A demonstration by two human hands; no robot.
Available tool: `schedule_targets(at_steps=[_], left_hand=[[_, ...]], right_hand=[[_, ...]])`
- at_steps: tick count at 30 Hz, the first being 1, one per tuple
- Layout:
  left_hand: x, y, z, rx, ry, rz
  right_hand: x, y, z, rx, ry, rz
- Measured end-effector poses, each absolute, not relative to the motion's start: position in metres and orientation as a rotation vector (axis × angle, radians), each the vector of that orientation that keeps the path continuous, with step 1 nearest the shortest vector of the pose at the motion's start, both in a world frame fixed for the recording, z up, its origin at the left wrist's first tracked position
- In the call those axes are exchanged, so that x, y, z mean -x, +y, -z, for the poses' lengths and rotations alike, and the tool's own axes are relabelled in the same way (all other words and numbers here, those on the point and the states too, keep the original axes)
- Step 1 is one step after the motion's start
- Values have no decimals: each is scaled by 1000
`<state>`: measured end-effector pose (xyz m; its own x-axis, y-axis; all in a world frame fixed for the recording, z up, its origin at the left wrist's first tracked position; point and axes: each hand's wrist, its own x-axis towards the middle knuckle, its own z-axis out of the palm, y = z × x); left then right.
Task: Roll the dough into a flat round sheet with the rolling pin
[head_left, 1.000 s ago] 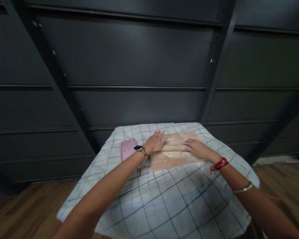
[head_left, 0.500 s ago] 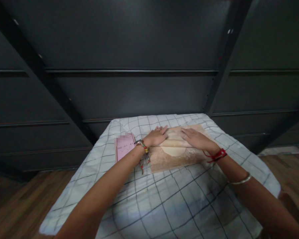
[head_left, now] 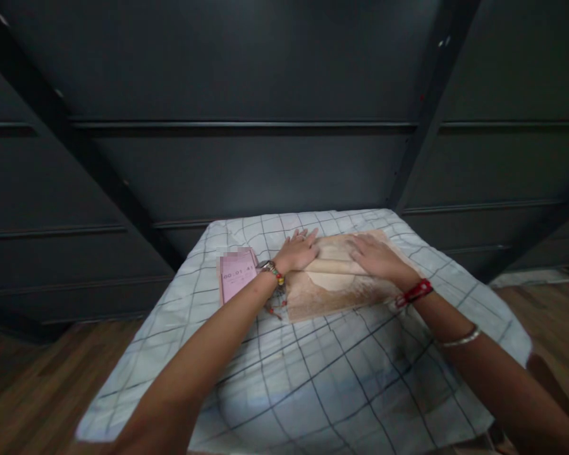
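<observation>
A pale wooden rolling pin (head_left: 336,266) lies crosswise on a flattened round of dough (head_left: 329,281). Under the dough is a floured wooden board (head_left: 313,308). My left hand (head_left: 298,251) presses its palm over the pin's left end, fingers stretched forward and spread. Over the right end rests my right hand (head_left: 377,256), palm down and fingers extended. Neither hand is wrapped round the pin; its two ends are hidden under the palms. Part of the dough beyond the pin shows between the hands.
Left of the board, a pink phone-like screen (head_left: 237,278) showing a timer lies by my left wrist. A white checked cloth (head_left: 303,392) covers the table. Dark wall panels (head_left: 246,177) stand behind its far edge, with wooden floor (head_left: 66,373) at the sides.
The view has tipped slightly, so the table sits a little higher in the picture. Both hands stay on the rolling pin, with their fingers somewhat more spread.
</observation>
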<state>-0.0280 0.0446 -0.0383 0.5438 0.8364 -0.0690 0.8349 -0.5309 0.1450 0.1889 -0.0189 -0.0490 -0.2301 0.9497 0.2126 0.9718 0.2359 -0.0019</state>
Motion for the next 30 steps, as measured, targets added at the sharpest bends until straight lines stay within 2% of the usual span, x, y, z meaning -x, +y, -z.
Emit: schedule_targets(at_steps=[8, 15, 21, 27, 30], left_hand=[[45, 2, 27, -2674, 1238, 70], [30, 29, 27, -2580, 1403, 55], [42, 9, 32, -2695, 1269, 25], [31, 29, 29, -2585, 1412, 14], [34, 21, 28, -2585, 1398, 62]], right_hand=[[-177, -78, 58, 1529, -2504, 351], [-179, -43, 49, 1812, -2356, 155], [-176, -71, 57, 1438, -2583, 251], [-177, -53, 54, 1623, -2418, 256], [-175, -59, 53, 1523, -2488, 230]])
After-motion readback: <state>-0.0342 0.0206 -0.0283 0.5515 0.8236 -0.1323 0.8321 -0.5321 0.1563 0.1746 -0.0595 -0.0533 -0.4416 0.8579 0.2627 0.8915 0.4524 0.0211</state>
